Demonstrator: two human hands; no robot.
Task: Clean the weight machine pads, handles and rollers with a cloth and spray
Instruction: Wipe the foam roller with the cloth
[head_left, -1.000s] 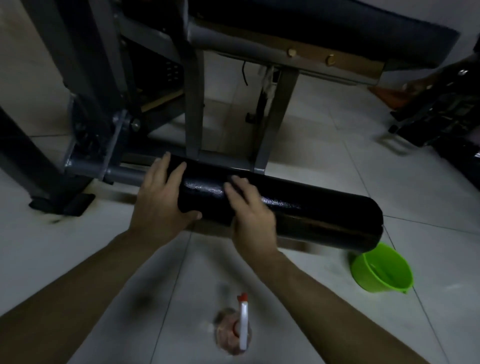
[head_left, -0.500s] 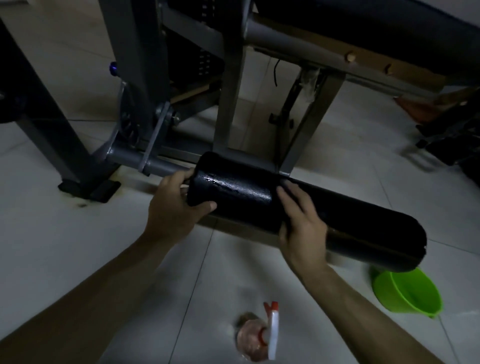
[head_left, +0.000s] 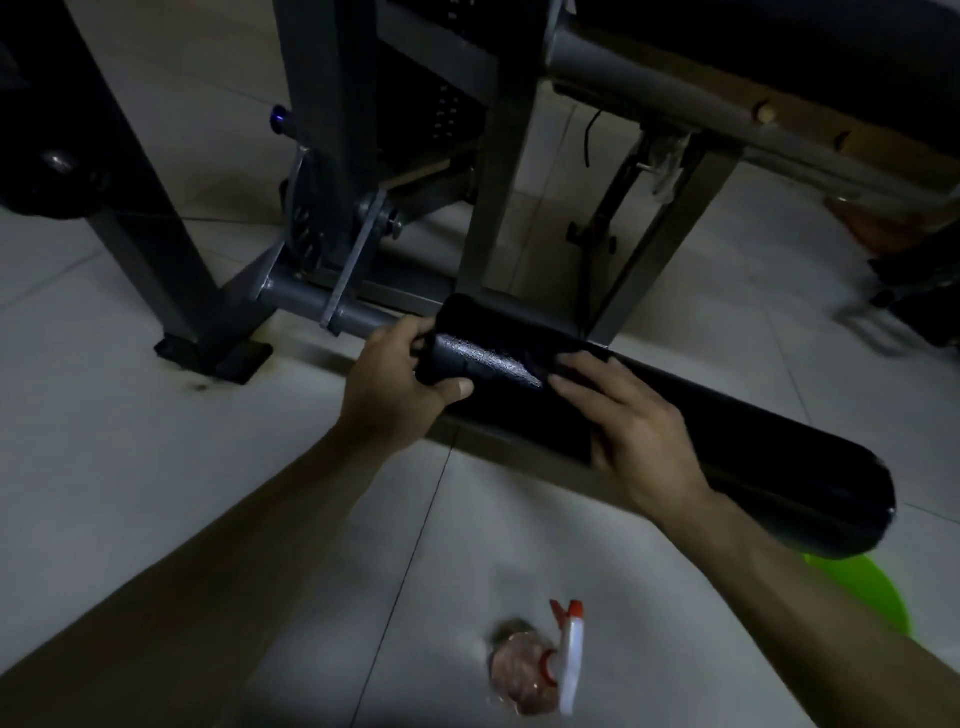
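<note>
Dim light, view from the head, looking down at the foot of the weight machine.

Foam roller (head_left: 727, 441): black, glossy, lying nearly level just above the tiled floor (head_left: 130, 441); it runs from centre frame down to the right, mounted on a grey axle bar (head_left: 306, 299) that sticks out of its left end into the steel frame (head_left: 498, 156).

Left hand (head_left: 395, 384): wrapped round the roller's left end; fingers curl over the top edge, thumb lies along the near face; a firm hold as far as I read it.

Right hand (head_left: 634, 431): laid flat on the roller's upper face just right of the left hand, fingers fairly straight and pointing left, thumb low on the near side; under the palm I make out a dark sheet (head_left: 540, 431) with a straight lower edge hanging down the roller's front; black on black, so I cannot tell for certain that it is a cloth.

Spray bottle (head_left: 540, 670): on the floor between my forearms, apart from both hands; pinkish body, white trigger head, red nozzle; blurred.

Green basin (head_left: 872, 587): on the floor at lower right, partly hidden by the roller's far end and the right forearm.

Black bench pad (head_left: 779, 47): top right, above the frame.
</note>
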